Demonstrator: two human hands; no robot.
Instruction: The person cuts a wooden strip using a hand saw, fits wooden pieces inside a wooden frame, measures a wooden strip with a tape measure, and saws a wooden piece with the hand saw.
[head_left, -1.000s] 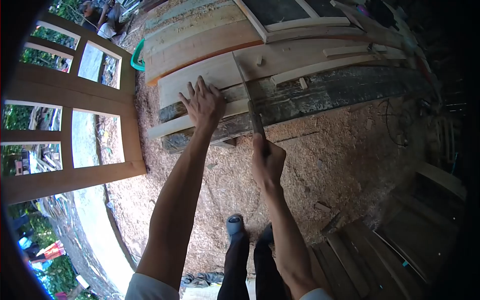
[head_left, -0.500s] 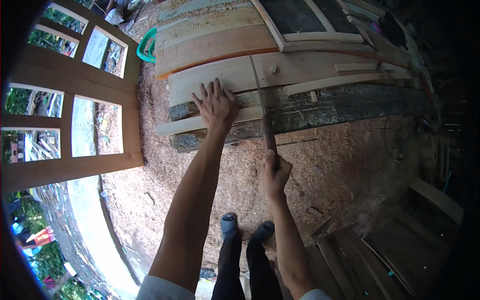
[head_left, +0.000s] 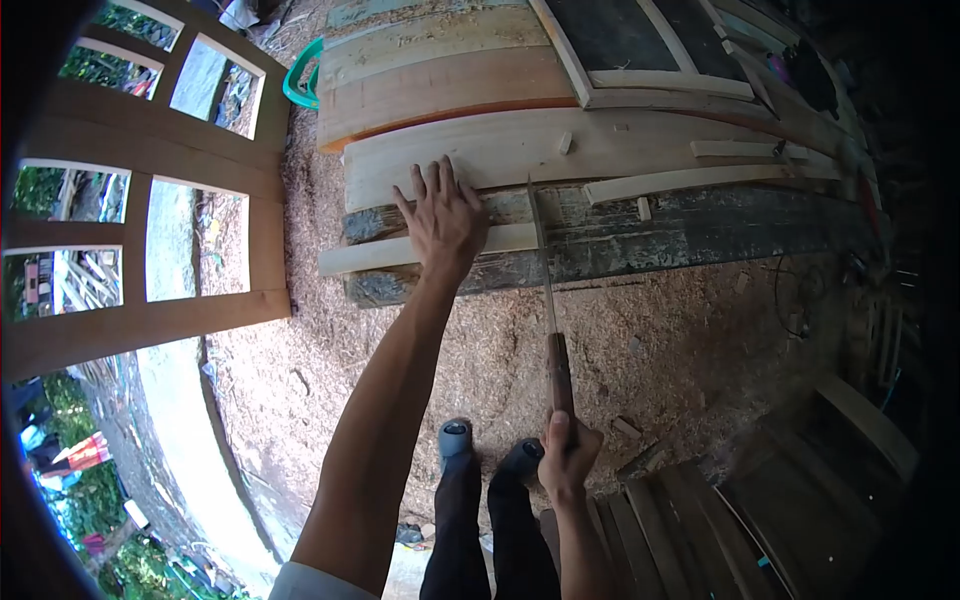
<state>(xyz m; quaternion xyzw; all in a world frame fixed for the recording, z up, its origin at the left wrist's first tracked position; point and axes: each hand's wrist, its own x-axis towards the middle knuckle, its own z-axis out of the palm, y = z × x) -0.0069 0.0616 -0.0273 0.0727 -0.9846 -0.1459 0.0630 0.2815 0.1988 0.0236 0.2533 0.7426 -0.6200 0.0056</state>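
My left hand (head_left: 445, 222) lies spread, fingers apart, over a narrow pale wood strip (head_left: 372, 256) on the dark weathered beam (head_left: 690, 232) at the bench's near edge. My right hand (head_left: 568, 452) is wrapped round the wooden handle of a handsaw (head_left: 557, 365). The saw's thin blade reaches forward across the right end of the strip, just right of my left hand. Beyond the strip lies a wide pale board (head_left: 480, 150) with a small wood block (head_left: 566, 142) on it.
A framed panel (head_left: 670, 85) lies at the back right. On the left stands a wooden frame with openings (head_left: 268, 215), near a green plastic item (head_left: 300, 78). Thin strips (head_left: 700, 180) rest on the bench. Wood shavings (head_left: 480, 345) cover the floor; planks (head_left: 690, 520) lie lower right.
My right hand has drawn the saw back toward my body, so less blade lies beyond the strip. My left hand stays on the strip while the view has shifted.
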